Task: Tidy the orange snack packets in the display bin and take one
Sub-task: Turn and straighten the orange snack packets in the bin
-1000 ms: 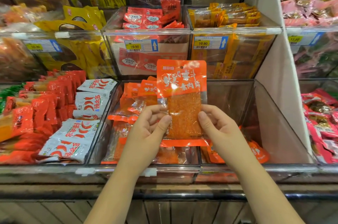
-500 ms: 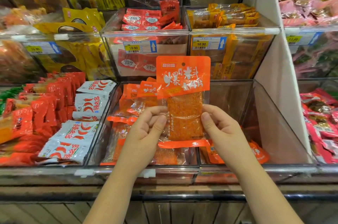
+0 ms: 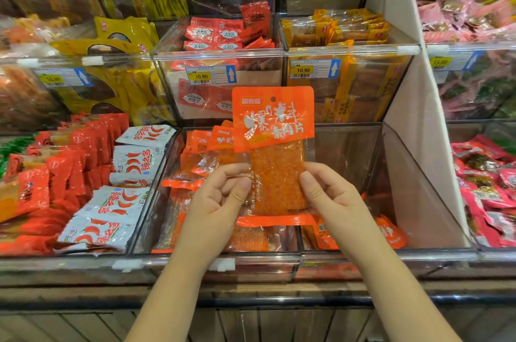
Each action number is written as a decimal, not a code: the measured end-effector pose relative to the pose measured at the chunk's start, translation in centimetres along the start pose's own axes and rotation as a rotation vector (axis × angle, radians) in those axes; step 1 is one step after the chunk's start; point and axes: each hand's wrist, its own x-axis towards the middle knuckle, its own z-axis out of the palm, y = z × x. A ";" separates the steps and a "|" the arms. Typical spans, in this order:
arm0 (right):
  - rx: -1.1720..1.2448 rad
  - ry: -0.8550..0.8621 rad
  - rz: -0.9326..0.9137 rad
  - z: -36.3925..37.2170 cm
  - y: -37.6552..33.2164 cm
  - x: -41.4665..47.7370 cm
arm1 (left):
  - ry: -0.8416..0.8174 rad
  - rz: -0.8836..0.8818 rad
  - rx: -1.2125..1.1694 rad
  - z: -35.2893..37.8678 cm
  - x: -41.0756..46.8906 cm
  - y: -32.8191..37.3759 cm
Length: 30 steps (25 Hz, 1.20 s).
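Holding the orange snack packet (image 3: pixel 275 151) upright above the display bin (image 3: pixel 413 196), both hands are pinching its lower side edges. The left hand (image 3: pixel 215 202) is nipping the clear left margin between thumb and curled fingers, and the right hand (image 3: pixel 332 199) is doing the same on the right edge. The packet is hanging clear of the other orange packets (image 3: pixel 206 151), which are lying loosely stacked in the bin's left part and along its bottom. It is looking light and thin, a flat slab sealed in glossy film. That likely means it is stiff through the middle, floppy at the printed header and slippery under fingertips. Pinching the sealed margins beside the slab is probably serving best, since squeezing the middle risks breaking the contents.
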 end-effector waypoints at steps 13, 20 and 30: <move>0.018 0.032 -0.111 0.0 -0.2 -0.9 | -0.138 0.273 0.525 3.1 -2.2 0.6; -0.012 0.233 -0.126 0.1 0.7 -0.1 | -0.121 -0.046 -0.119 1.6 -1.0 1.3; 0.017 0.130 -0.136 0.3 0.7 -0.1 | -0.037 -0.060 -0.056 1.1 -0.5 -1.0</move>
